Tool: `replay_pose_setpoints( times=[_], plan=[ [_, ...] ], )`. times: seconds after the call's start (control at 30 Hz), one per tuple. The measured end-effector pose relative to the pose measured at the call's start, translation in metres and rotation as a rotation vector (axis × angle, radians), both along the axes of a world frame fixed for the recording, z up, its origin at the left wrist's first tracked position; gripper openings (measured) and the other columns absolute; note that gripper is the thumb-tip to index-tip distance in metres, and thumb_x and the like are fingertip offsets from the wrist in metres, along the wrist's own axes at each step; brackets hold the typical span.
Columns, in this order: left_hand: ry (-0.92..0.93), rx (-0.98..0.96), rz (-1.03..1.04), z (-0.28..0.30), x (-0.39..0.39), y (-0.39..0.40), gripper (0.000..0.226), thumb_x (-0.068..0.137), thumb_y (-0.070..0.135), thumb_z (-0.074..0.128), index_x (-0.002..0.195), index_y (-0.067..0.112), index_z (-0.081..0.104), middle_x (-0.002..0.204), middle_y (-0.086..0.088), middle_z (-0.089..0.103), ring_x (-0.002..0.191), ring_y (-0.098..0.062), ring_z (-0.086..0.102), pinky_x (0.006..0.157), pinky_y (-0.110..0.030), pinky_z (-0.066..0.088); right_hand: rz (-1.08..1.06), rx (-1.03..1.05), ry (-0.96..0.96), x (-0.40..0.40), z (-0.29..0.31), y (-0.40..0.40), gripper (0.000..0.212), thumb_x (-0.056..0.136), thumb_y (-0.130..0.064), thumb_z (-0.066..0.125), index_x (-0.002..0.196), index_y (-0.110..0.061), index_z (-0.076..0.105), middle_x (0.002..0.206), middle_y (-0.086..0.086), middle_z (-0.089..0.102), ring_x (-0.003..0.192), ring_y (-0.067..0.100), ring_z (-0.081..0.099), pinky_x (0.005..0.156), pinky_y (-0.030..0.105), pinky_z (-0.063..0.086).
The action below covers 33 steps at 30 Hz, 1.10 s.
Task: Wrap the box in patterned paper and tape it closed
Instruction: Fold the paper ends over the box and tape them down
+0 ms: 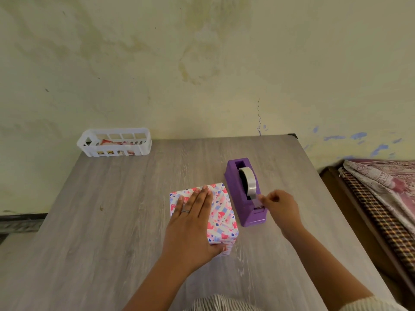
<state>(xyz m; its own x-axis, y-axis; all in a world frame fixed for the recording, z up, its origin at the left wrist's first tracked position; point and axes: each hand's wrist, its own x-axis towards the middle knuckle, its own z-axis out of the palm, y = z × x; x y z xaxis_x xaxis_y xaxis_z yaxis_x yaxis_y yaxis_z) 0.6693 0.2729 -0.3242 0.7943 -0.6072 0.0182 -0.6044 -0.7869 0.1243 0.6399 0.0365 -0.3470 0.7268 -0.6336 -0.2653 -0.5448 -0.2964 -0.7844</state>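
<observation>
Two hands, two jobs: your left hand (pixel 193 223) lies flat on the wrapped box (pixel 221 215), pinning the folds, while your right hand (pixel 278 206) pinches tape (pixel 256 202) at the purple dispenser (pixel 238 194).

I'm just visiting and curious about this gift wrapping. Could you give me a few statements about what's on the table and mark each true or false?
1. The left hand lies flat on the wrapped box. True.
2. The tape dispenser is green. False: it is purple.
3. The right hand pinches the tape end at the dispenser. True.
4. The white basket stands beside the right hand. False: it stands at the table's far left corner.
</observation>
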Motion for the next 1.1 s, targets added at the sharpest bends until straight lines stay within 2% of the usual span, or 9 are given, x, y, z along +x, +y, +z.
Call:
replay_pose_setpoints(
  times=[0.03,0.1,0.2,0.3,0.47,0.57,0.77,0.9,1.1],
  plan=[
    [0.035,-0.007,0.006,-0.003,-0.001,0.0,0.115,0.057,0.084,0.029,0.146,0.011,0.031,0.152,-0.004,0.031,0.137,-0.017,0.033,0.117,-0.038,0.015,-0.044,-0.035,0.04,0.0,-0.003,-0.007,0.032,0.084,-0.036,0.067,0.076,-0.009,0.053,0.066,0.004,0.054,0.06,0.018,0.047,0.055,0.032,0.039],
    [0.026,-0.007,-0.007,-0.006,0.0,0.0,0.112,0.057,0.084,0.031,0.141,0.011,0.038,0.145,-0.005,0.043,0.131,-0.019,0.043,0.112,-0.04,0.026,-0.001,0.066,0.15,0.002,-0.011,-0.013,0.028,0.086,-0.037,0.065,0.084,-0.011,0.054,0.071,0.004,0.057,0.058,0.016,0.046,0.05,0.028,0.038],
    [0.019,-0.018,-0.005,-0.004,0.0,0.0,0.112,0.057,0.085,0.031,0.14,0.01,0.04,0.145,-0.005,0.043,0.131,-0.02,0.043,0.113,-0.041,0.027,0.108,0.352,0.218,0.008,-0.01,-0.011,0.017,0.093,-0.026,0.057,0.091,-0.009,0.059,0.075,0.007,0.059,0.056,0.015,0.046,0.049,0.026,0.037],
    [0.026,0.011,0.01,-0.004,-0.001,0.0,0.112,0.057,0.085,0.029,0.139,0.01,0.042,0.144,-0.005,0.045,0.129,-0.02,0.046,0.105,-0.041,0.03,-0.029,0.576,0.192,0.016,-0.008,-0.014,0.009,0.092,-0.012,0.057,0.087,-0.005,0.061,0.075,0.009,0.058,0.059,0.017,0.051,0.044,0.023,0.038],
    [0.006,-0.008,0.024,-0.004,-0.002,-0.001,0.111,0.058,0.085,0.03,0.14,0.01,0.04,0.145,-0.005,0.043,0.13,-0.02,0.044,0.111,-0.039,0.027,-0.052,0.636,0.194,0.023,0.006,-0.017,0.005,0.086,-0.001,0.062,0.081,0.001,0.063,0.08,0.013,0.058,0.068,0.021,0.055,0.048,0.026,0.047],
    [0.001,0.003,0.02,-0.004,-0.001,0.0,0.111,0.058,0.085,0.031,0.141,0.01,0.039,0.146,-0.005,0.042,0.132,-0.02,0.042,0.112,-0.039,0.025,-0.066,0.669,0.114,0.02,0.014,-0.012,0.007,0.083,0.004,0.061,0.079,-0.001,0.061,0.082,0.011,0.053,0.071,0.022,0.057,0.058,0.034,0.054],
    [0.011,0.002,0.018,-0.007,0.0,0.0,0.114,0.059,0.086,0.036,0.145,0.01,0.032,0.151,-0.005,0.033,0.137,-0.015,0.022,0.111,-0.037,0.011,-0.212,0.781,-0.232,-0.004,-0.019,-0.005,0.008,0.083,0.005,0.055,0.089,0.008,0.06,0.084,0.019,0.057,0.075,0.028,0.059,0.056,0.03,0.058],
    [-0.001,0.005,0.018,-0.008,0.001,0.0,0.114,0.06,0.085,0.035,0.146,0.011,0.028,0.152,-0.004,0.031,0.138,-0.015,0.021,0.111,-0.037,0.01,-0.213,0.813,-0.386,-0.02,-0.044,0.003,0.036,0.076,0.006,0.059,0.112,0.002,0.058,0.104,0.015,0.062,0.088,0.028,0.066,0.069,0.032,0.058],
    [-0.044,-0.008,0.01,-0.01,0.001,0.0,0.112,0.062,0.085,0.033,0.145,0.01,0.029,0.151,-0.006,0.033,0.137,-0.016,0.024,0.111,-0.038,0.011,-0.221,0.859,-0.505,-0.027,-0.061,0.007,0.038,0.062,-0.004,0.064,0.1,-0.009,0.066,0.116,0.01,0.06,0.095,0.028,0.065,0.075,0.035,0.057]
  ],
)
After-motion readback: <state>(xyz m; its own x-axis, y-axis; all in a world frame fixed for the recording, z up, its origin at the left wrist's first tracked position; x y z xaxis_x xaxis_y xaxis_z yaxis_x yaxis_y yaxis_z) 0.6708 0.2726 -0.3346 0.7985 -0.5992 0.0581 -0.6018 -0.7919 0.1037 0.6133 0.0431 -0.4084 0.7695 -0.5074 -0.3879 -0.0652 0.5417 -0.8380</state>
